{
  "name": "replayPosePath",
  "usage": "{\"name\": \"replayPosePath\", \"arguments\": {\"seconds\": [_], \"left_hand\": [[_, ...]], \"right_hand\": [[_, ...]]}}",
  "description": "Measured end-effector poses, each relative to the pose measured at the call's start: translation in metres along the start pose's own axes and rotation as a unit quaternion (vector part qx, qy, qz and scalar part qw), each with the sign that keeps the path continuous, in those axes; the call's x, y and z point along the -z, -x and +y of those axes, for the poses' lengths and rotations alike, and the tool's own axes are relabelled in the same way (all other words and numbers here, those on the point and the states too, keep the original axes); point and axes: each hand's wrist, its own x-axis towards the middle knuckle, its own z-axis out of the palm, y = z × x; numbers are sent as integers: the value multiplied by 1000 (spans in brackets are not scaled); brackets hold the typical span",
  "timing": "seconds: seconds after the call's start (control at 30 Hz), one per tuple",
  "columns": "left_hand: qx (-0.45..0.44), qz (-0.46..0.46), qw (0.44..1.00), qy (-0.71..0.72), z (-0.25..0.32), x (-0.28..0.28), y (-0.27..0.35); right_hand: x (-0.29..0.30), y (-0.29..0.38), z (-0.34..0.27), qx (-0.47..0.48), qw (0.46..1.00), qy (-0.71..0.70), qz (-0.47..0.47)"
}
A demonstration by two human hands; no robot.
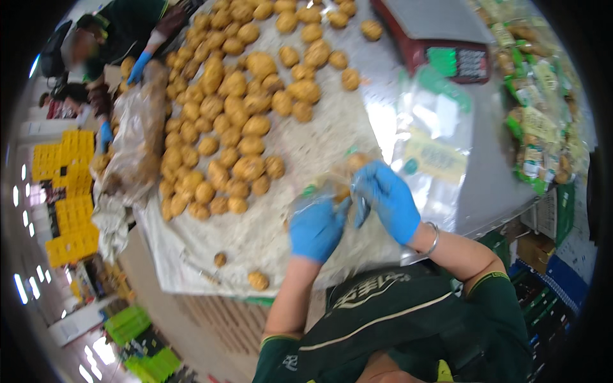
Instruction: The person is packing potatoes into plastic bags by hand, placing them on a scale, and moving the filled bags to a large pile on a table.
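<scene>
My left hand [316, 230], in a blue glove, grips one side of a clear plastic bag [322, 186] with green print. On the other side, my right hand [389, 201], gloved too, has its bent fingers on the bag's edge. Some potatoes show blurred through the film between the hands; how many is hidden. Beyond and to the left, a large heap of potatoes [234, 110] covers a pale, dirt-stained cloth [330, 129]. Flat clear bags [431, 148] with printing lie to the right of my right hand.
A red weighing scale [416, 52] stands at the back right, beside filled potato bags [539, 110]. At left, a co-worker's blue-gloved hands [140, 67] are at a big plastic sack [136, 139]. Two small potatoes [258, 281] lie near the front edge. Yellow crates [72, 210] stand farther off.
</scene>
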Motion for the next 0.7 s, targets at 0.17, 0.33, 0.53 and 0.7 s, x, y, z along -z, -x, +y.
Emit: {"name": "replayPosePath", "arguments": {"seconds": [0.17, 0.33, 0.53, 0.7], "left_hand": [[-222, 386, 841, 309, 53, 81, 32], [-59, 248, 872, 419, 61, 40, 1], [-110, 62, 943, 308, 86, -9, -19], [-44, 54, 960, 272, 73, -27, -27]], "right_hand": [[114, -106, -124, 184, 965, 155, 108], [109, -134, -300, 306, 897, 319, 3], [199, -215, -282, 167, 793, 567, 146], [247, -183, -272, 418, 869, 249, 94]]}}
